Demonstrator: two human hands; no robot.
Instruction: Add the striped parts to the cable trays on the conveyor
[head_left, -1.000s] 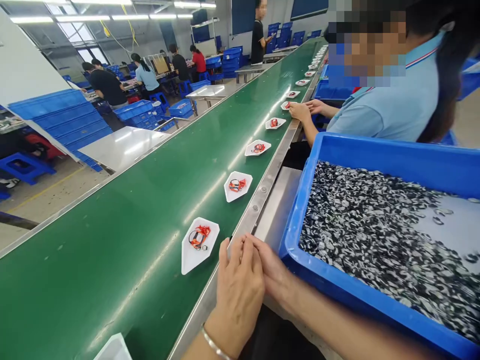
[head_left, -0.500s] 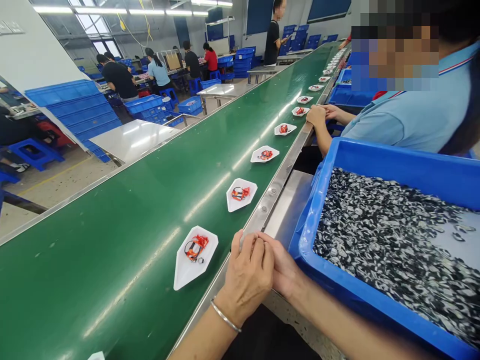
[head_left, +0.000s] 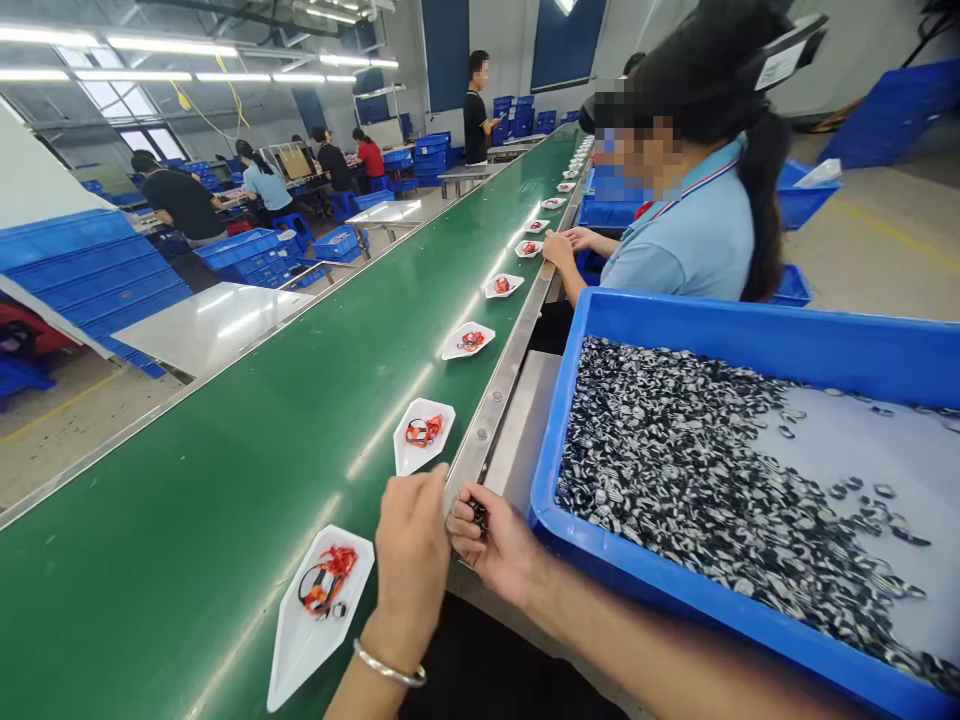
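Note:
My left hand (head_left: pixel 411 552) rests over the metal rail (head_left: pixel 491 405) of the green conveyor belt (head_left: pixel 225 480), fingers curled, beside a white tray (head_left: pixel 315 612) holding red and black parts. My right hand (head_left: pixel 491 540) is closed in a pinch on a small dark ring-like part, close against the left hand. To the right of both hands stands a blue bin (head_left: pixel 600 320) filled with small black-and-white rings (head_left: pixel 675 450). A second white tray (head_left: pixel 422 433) with red parts lies just beyond my left hand.
More white trays (head_left: pixel 468 340) run in a line up the belt's right side. A co-worker in a light blue shirt (head_left: pixel 686 240) sits further along with hands at the rail. Other people work at tables and blue crates (head_left: pixel 90 270) to the left.
The trays have travelled toward me along the belt. The view shifted, and my hands, pressed together before, now sit slightly apart with the right one pinching a small dark part.

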